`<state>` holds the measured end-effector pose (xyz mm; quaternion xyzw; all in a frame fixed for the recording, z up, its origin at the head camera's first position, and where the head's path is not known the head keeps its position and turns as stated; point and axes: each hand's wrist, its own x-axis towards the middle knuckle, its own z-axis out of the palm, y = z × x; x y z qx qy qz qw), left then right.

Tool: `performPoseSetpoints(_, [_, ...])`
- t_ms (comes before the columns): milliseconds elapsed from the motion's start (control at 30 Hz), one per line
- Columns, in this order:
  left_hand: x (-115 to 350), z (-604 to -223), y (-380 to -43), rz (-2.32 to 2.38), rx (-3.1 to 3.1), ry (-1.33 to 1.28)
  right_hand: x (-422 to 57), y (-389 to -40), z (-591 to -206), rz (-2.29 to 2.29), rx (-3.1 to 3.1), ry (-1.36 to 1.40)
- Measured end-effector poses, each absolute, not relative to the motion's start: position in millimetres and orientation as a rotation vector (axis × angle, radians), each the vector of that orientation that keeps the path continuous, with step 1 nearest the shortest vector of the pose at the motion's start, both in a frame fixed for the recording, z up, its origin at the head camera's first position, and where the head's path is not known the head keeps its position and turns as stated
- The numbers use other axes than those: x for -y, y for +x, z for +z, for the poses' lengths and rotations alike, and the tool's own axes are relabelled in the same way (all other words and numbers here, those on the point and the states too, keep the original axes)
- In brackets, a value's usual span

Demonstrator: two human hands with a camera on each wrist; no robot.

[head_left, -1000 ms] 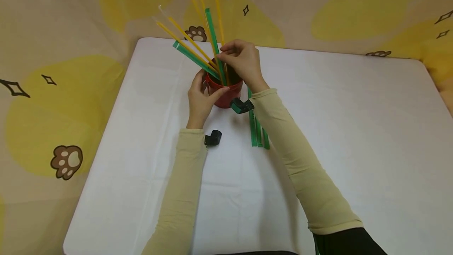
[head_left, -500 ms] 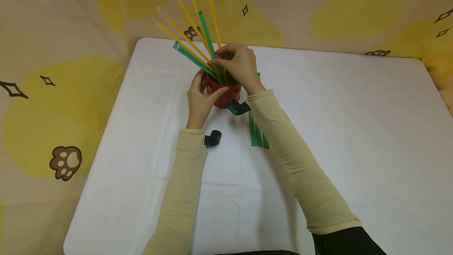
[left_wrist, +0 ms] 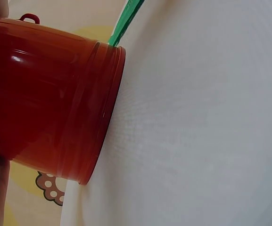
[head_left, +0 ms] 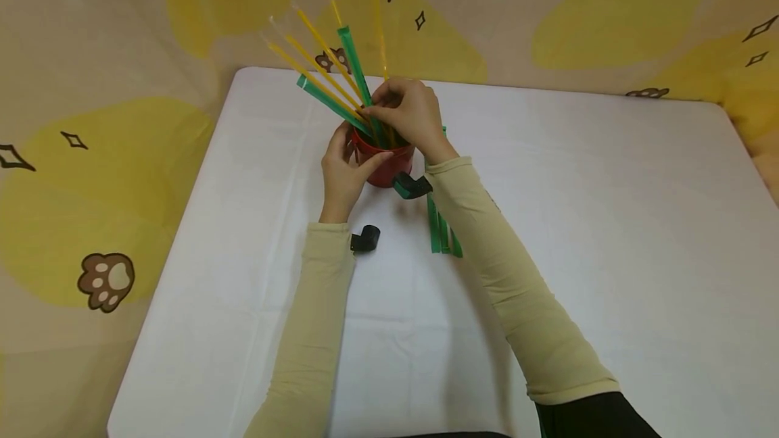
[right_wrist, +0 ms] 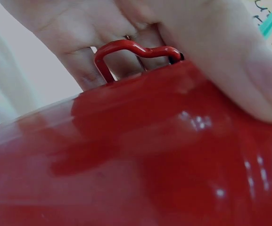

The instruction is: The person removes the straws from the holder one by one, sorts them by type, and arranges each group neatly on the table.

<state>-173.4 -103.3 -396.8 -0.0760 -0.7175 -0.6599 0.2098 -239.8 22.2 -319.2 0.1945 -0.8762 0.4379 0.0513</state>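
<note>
A small red bucket holds yellow straws in clear wrappers and green-wrapped sticks. My left hand grips the bucket from its left side, thumb at the front rim. Above the opening, my right hand pinches an upright green-wrapped stick between thumb and index finger. Another green-wrapped stick leans left out of the bucket. In the left wrist view the bucket stands with its base on the white cloth. The right wrist view shows fingers around the bucket beside its red loop.
Several green-wrapped sticks lie on the white table right of the bucket, partly under the right forearm. Small black wrist cameras jut from the sleeves. A patterned yellow and beige cloth hangs behind the table.
My right hand has shifted slightly left and down; the pinched green-wrapped stick sits lower and its top leans further left. The yellow straws have shifted. My left hand keeps its grip on the bucket.
</note>
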Motion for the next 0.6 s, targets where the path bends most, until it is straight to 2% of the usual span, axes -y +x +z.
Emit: performPoseSetpoints(600, [102, -399, -174, -1.848, 1.994, -0.232, -44, -231, -318, 1.815, 2.46, 0.654])
